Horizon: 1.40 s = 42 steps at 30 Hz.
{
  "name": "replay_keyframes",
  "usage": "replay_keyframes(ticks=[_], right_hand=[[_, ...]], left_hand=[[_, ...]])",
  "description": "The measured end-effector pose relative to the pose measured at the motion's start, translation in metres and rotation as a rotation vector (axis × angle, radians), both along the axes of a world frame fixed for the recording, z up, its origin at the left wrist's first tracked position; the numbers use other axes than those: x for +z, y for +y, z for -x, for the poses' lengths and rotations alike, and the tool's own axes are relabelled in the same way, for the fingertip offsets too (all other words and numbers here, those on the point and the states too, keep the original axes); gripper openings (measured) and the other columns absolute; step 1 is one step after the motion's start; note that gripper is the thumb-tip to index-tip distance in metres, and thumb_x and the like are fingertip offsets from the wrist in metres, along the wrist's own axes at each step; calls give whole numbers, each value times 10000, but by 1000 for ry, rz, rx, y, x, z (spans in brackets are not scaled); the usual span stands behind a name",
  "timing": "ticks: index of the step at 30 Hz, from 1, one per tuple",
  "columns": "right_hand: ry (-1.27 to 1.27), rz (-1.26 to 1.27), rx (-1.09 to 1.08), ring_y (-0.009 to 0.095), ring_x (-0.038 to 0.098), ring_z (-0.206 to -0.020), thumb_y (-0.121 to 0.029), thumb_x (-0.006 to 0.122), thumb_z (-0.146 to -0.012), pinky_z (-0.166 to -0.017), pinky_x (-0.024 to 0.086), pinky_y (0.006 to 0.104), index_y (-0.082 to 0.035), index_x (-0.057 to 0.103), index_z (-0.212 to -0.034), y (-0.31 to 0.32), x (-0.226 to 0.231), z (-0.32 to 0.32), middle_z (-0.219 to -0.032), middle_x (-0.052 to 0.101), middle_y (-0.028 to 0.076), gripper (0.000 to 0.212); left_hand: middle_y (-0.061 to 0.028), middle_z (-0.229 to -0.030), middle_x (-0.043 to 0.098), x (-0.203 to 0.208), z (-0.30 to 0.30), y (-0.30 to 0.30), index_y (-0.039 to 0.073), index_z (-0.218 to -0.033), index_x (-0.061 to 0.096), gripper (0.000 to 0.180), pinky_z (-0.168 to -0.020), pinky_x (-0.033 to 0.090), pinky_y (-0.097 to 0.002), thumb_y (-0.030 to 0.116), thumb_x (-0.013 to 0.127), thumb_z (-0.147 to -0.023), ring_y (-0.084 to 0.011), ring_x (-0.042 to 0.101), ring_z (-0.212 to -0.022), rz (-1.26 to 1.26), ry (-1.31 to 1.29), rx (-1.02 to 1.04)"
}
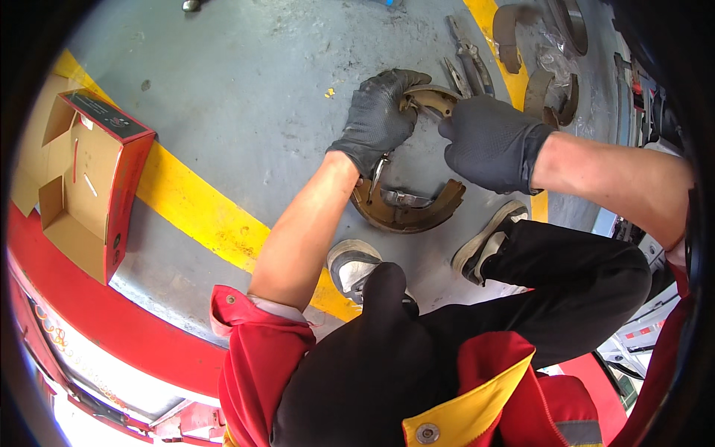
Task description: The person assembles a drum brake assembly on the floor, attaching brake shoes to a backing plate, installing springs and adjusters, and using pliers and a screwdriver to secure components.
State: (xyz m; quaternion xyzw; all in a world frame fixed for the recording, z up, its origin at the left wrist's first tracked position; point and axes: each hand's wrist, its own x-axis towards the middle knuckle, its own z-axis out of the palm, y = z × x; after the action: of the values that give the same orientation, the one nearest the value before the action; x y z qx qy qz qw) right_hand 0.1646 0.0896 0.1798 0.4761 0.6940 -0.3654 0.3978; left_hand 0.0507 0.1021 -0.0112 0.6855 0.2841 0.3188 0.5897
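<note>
A curved brake shoe (pixel 433 95) is raised over the floor between my two black-gloved hands. My left hand (pixel 383 112) is closed around its left end. Against its right end my right hand (pixel 493 143) is curled into a fist; what its fingers hold, if anything, is hidden. Nearer to me a second brake shoe (pixel 408 217) lies on the floor, curving toward my feet. A metal adjuster bar (pixel 407 199) lies inside that curve, and a thin metal piece (pixel 379 173) stands at its left end, just below my left hand.
Pliers (pixel 471 59) lie beyond my right hand. More brake shoes (pixel 508 37) and clear plastic wrapping (pixel 555 71) are at the far right. An open cardboard box (pixel 128 179) stands at the left. My shoes (pixel 354 264) are close to the nearer brake shoe.
</note>
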Motion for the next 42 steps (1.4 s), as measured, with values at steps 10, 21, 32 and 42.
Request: replay_keyframes(ticks=[10, 21, 32, 42], right_hand=[[93, 83, 500, 335, 748, -816, -115, 773, -727, -734, 590, 456, 8, 761, -859, 32, 11, 14, -794, 731, 213, 181], [-198, 367, -645, 280, 752, -752, -141, 714, -822, -706, 614, 403, -31, 762, -883, 80, 11, 20, -787, 738, 158, 135], [86, -23, -117, 447, 681, -767, -120, 626, -829, -722, 550, 482, 98, 673, -824, 7, 9, -3, -786, 651, 300, 222], [57, 56, -307, 482, 678, -823, -116, 607, -805, -789, 552, 508, 75, 693, -897, 22, 20, 14, -827, 661, 317, 228]], left_hand=[[-153, -1074, 732, 1, -1, 0, 108, -1147, 731, 392, -927, 553, -439, 42, 710, -761, -365, 681, -1053, 60, 14, 2], [-145, -1014, 749, -13, -7, 5, 109, -1038, 743, 345, -848, 573, -430, 201, 827, -717, -358, 718, -978, -45, 214, -108], [-129, -1143, 743, 4, -2, 1, 124, -1174, 751, 450, -946, 570, -399, 12, 723, -738, -332, 708, -1060, 175, 44, -24], [-160, -1197, 716, 1, 7, 32, 108, -1229, 720, 471, -996, 537, -437, 68, 766, -762, -361, 662, -1136, 155, 33, -296]])
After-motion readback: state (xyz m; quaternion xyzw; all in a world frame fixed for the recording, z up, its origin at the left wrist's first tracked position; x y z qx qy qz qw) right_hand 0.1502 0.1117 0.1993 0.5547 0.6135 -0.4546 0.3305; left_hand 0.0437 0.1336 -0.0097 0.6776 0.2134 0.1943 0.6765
